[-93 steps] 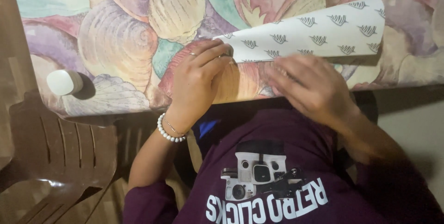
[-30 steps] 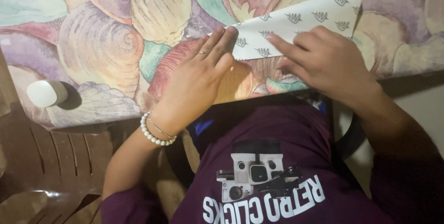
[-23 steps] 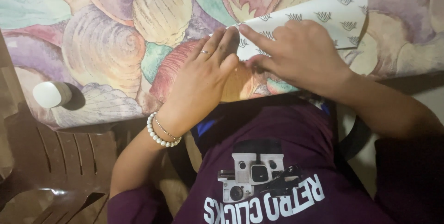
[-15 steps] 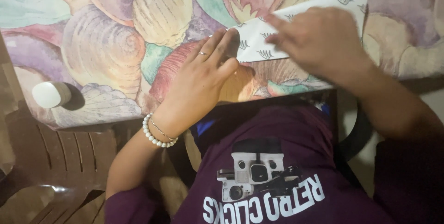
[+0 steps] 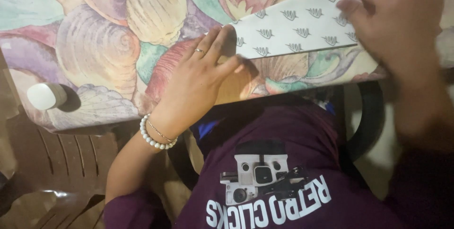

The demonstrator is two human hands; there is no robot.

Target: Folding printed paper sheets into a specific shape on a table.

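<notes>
Your left hand [image 5: 198,80] flat, fingers spread, pressing near end of white folded paper strip with small grey printed motifs [image 5: 293,28] onto shell-patterned pastel worktop [image 5: 94,49]. Your right hand [image 5: 395,18] blurred, open, fingers resting on strip's far end. Small white rounded object [image 5: 43,95] near worktop's left edge. Brown plastic chair [image 5: 56,162] below.

Matt white patterned paper [image 5: 295,28] lies on smooth shell-printed tablecloth [image 5: 94,44]; the brown chair [image 5: 52,162] is glossy ribbed plastic.

paper sheet [image 5: 295,30]: white, rows of small grey motifs
counter [image 5: 94,44]: pastel seashell print
bracelet [image 5: 153,136]: white beads
shirt [image 5: 283,162]: maroon
</notes>
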